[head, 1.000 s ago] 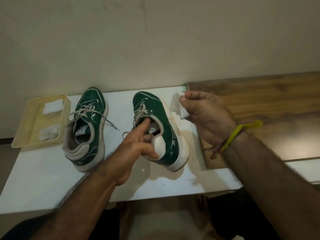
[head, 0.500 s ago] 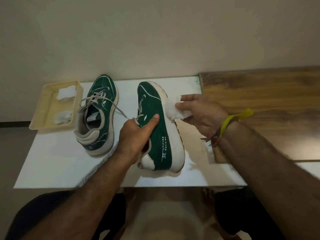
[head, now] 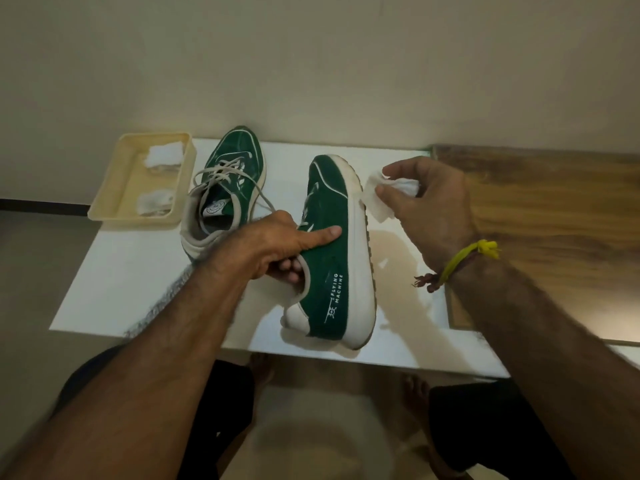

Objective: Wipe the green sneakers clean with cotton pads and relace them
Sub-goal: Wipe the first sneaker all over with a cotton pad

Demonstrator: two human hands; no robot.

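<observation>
Two green sneakers with white soles are on a white table (head: 138, 292). The right sneaker (head: 329, 265) is tipped onto its side, sole facing right. My left hand (head: 277, 247) grips it at the collar, fingers inside the opening and thumb along the green side. My right hand (head: 429, 202) pinches a white cotton pad (head: 381, 195) just right of the sole near the toe. The left sneaker (head: 225, 192) stands upright behind my left hand, its laces loose.
A cream tray (head: 114, 188) with two white cotton pads (head: 162, 155) sits at the table's left rear corner. A wooden surface (head: 554, 216) adjoins the table on the right. A wall runs close behind. My knees and bare feet show below the table's front edge.
The right sneaker has been turned further onto its side. My right hand with the pad has come off the sole and sits slightly to the right.
</observation>
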